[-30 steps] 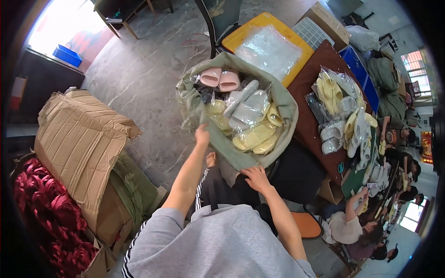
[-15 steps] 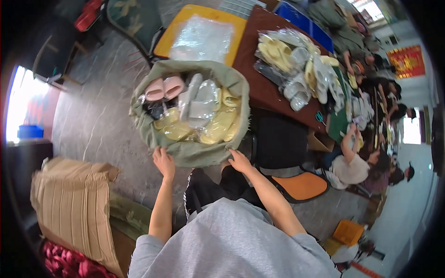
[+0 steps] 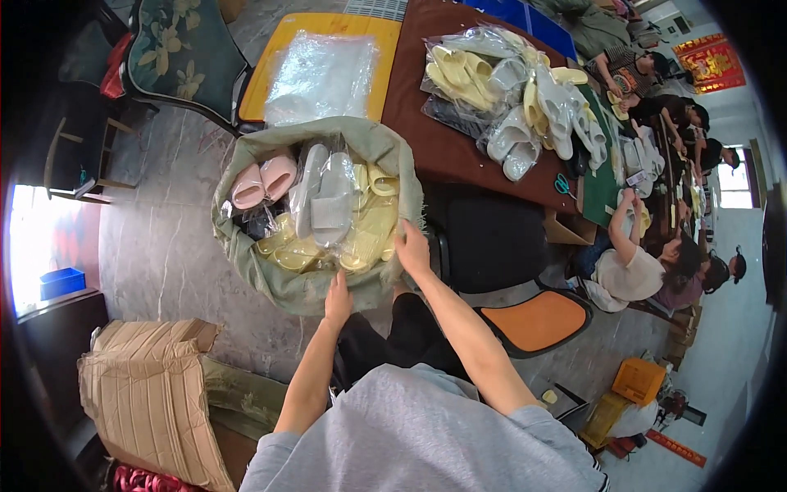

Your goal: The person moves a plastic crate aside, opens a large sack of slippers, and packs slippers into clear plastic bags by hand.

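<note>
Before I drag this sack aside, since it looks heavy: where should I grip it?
Probably the rolled rim of the sack, from the near side, where the left hand and right hand already rest. The mouth stands open and full of bagged slippers, so the folded cloth edge is the only thick hold.

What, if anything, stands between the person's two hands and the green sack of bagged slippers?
Nothing visible does. The left hand rests on the near rim of the sack, and the right hand touches its right rim.

A packing workshop: bagged slippers (image 3: pixel 525 107) heaped on a long table (image 3: pixel 459 156), seated workers (image 3: pixel 648 262) alongside.
</note>
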### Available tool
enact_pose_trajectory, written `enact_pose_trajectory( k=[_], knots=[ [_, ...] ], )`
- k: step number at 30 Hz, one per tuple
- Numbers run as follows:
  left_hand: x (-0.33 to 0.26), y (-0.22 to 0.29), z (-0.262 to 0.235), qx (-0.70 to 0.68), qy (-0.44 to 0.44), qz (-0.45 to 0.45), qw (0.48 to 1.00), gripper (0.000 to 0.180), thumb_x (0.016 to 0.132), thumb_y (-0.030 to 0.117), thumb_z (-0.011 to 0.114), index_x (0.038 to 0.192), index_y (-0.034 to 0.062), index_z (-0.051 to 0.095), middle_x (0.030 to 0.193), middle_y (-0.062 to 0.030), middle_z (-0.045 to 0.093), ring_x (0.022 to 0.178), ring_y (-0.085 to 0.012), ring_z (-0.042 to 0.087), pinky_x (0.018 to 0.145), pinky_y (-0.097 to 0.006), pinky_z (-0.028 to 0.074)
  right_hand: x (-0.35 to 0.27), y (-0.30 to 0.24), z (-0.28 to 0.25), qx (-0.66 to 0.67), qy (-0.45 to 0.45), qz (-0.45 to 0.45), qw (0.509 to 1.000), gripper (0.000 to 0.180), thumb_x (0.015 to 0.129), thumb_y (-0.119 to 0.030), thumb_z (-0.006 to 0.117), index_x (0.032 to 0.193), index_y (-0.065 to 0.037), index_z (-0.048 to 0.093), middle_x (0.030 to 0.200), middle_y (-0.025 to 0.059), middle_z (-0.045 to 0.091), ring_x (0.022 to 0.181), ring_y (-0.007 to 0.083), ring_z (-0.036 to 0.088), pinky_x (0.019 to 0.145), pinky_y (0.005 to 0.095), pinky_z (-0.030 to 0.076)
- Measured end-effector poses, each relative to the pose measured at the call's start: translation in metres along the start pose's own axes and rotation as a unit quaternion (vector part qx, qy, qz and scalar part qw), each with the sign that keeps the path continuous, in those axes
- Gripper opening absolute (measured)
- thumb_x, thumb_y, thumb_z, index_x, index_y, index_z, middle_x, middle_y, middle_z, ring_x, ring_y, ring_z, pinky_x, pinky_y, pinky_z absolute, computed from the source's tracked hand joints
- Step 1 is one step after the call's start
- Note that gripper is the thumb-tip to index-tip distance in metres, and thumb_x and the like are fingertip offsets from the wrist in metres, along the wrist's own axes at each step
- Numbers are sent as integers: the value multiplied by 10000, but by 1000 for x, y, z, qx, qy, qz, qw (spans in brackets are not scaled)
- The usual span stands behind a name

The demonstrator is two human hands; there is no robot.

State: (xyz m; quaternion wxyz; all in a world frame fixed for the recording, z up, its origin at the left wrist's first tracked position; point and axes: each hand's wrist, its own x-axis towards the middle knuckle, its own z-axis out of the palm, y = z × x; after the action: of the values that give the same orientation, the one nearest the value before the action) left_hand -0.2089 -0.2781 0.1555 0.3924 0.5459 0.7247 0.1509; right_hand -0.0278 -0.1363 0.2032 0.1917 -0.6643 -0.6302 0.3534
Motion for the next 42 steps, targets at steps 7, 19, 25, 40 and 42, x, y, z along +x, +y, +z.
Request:
enact_pose_trajectory(
  k=[7,19,25,40,42],
  knots=[
    [-16,8,16,-87,163,-77,980,234,758,-6,545,988,-17,501,952,-217,517,902,-396,498,781,-425,419,82,93,-15,737,21,304,603,404,833,3,367,1223,-3,470,1206,148,535,1140,273,495,1002,425,375],
    [-39,35,50,-521,137,-321,779,177,824,21,505,999,43,512,808,-7,483,685,-115,484,633,-246,426,131,174,-13,22,-32,140,989,286,807,-129,564,1068,-28,622,1020,174,619,961,321,572,837,362,442],
    [-42,24,45,-443,88,-370,812,224,884,218,538,922,-1,562,817,-24,541,726,-124,530,724,-269,473,156,96,-13,32,34,-13,999,414,714,-207,688,1062,2,601,1014,220,595,947,345,583,807,381,464],
    [-25,2,2,-278,-135,-167,936,257,887,186,541,1098,40,558,969,-73,591,906,-165,580,746,-306,487,-1,188,-167,27,118,94,988,274,793,-157,568,1041,-75,649,997,151,634,913,259,623,822,338,480],
    [-28,-17,-10,-284,-143,-149,936,269,896,167,520,1127,30,540,991,-85,586,915,-170,582,739,-310,495,-74,188,-202,92,210,150,962,234,797,-132,570,1007,-71,652,991,144,614,928,288,595,818,349,473]
  ],
)
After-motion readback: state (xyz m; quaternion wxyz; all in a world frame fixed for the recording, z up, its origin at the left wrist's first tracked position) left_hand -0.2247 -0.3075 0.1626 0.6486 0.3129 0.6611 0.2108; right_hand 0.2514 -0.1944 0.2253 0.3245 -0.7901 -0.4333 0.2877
